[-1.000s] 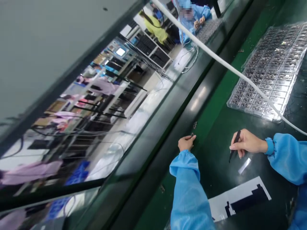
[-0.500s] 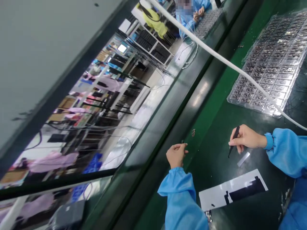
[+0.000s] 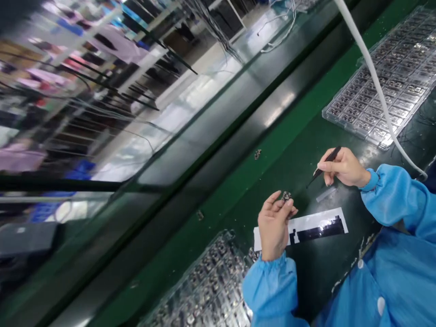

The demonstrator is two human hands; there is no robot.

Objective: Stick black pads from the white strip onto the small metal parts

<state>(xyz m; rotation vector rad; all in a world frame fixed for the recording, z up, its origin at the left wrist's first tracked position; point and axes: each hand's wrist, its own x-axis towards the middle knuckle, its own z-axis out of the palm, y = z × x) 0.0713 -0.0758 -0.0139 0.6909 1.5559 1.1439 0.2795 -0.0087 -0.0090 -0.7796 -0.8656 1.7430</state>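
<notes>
Between the thumb and fingers of my left hand [image 3: 275, 225] is a small metallic electronic part [image 3: 286, 195], held just above the table. My right hand [image 3: 342, 167] grips black tweezers [image 3: 323, 166] like a pen, their tip pointing down toward the left. Below the hands lies a white backing sheet [image 3: 308, 221] with black adhesive pieces on it, partly covered by my left hand. A narrow clear strip [image 3: 326, 194] rests near the right hand's fingers.
A clear tray full of small parts [image 3: 384, 95] lies at the upper right, and another filled tray [image 3: 207, 281] at the bottom. Loose parts [image 3: 258, 154] sit on the green strip. A white cable [image 3: 371, 68] arches across the right side.
The view has swung, bringing the lower tray into sight. My left hand has come closer to the white sheet and turned, showing the part. The tweezers stay in my right hand.
</notes>
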